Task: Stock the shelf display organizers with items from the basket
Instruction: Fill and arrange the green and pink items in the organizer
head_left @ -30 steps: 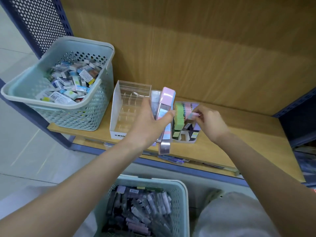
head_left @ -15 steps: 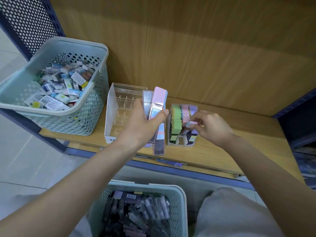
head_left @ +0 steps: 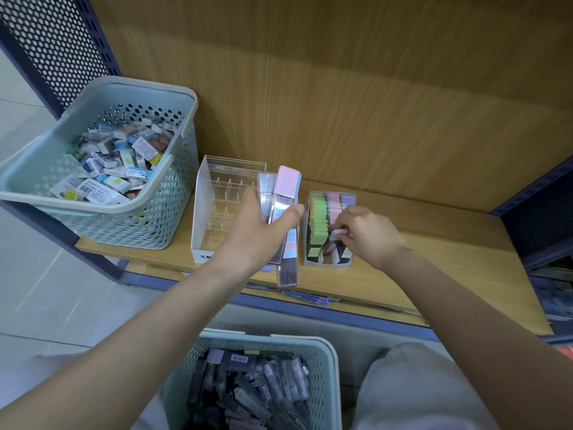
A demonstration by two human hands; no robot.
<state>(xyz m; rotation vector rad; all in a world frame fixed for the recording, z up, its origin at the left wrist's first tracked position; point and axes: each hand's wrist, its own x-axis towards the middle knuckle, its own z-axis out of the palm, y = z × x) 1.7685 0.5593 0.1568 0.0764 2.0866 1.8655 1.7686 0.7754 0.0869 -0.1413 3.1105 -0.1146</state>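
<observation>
My left hand (head_left: 259, 229) grips a bundle of long flat packs (head_left: 283, 212), pink, grey and clear, held upright above the shelf between two organizers. My right hand (head_left: 366, 234) pinches a small pink item (head_left: 336, 234) over the small grey organizer (head_left: 328, 264), which holds rows of green, pink and purple pieces. To the left stands a clear divided organizer (head_left: 217, 193) with nothing in its compartments. A pale green basket (head_left: 328, 367) of long grey and purple packs sits below, near my lap.
A second pale green basket (head_left: 148, 218) full of small boxed erasers stands at the shelf's left end. The wooden shelf (head_left: 434, 259) has bare room to the right. A blue perforated upright (head_left: 55, 41) is at far left, another blue panel (head_left: 542, 218) at right.
My right hand has drawn slightly back toward the front of the small organizer, still pinching the pink item. My left hand holds its bundle in much the same place.
</observation>
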